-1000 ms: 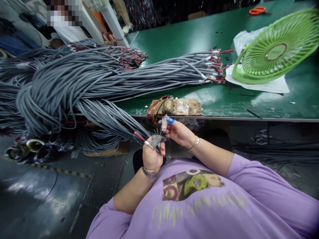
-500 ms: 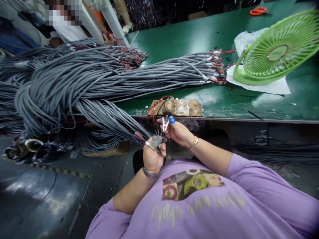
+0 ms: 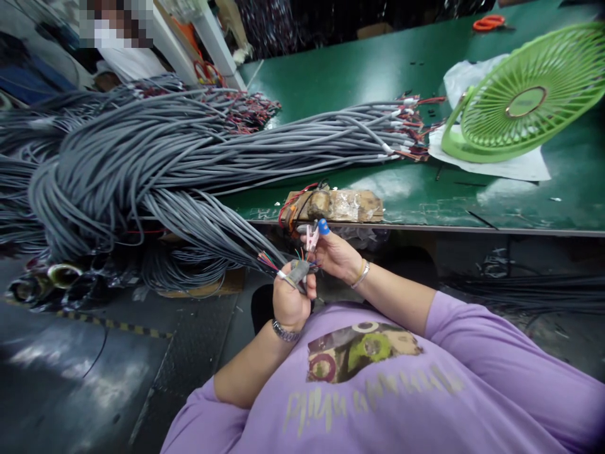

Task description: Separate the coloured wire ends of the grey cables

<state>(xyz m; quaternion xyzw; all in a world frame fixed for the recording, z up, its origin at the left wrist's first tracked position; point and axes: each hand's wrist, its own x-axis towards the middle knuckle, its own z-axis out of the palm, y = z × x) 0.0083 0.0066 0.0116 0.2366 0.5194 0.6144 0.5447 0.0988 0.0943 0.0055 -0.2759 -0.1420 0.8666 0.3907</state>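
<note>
My left hand (image 3: 290, 302) is closed around the end of a grey cable (image 3: 297, 271). Thin coloured wires (image 3: 267, 258) fan out beside it, and more bare wire ends rise toward my right hand. My right hand (image 3: 338, 255), with a blue finger cover (image 3: 323, 227) on its thumb, is closed on a small pale-pink clip-like tool (image 3: 312, 238) just above those wire ends. I cannot make out the tool's tip or whether it touches a wire. A bundle of grey cables (image 3: 208, 221) runs from the table edge down to my left hand.
More grey cables (image 3: 283, 148) lie across the green table (image 3: 354, 75). At the edge sits a taped wooden block (image 3: 347, 205) with red and black leads. A green fan (image 3: 527, 101) stands on white paper at the right; orange-handled scissors (image 3: 489, 23) lie behind. A person (image 3: 125, 50) is at the far left.
My right hand has shifted slightly left, and the pink tool's spread arms have drawn closer together. My left hand has barely moved, still holding the cable.
</note>
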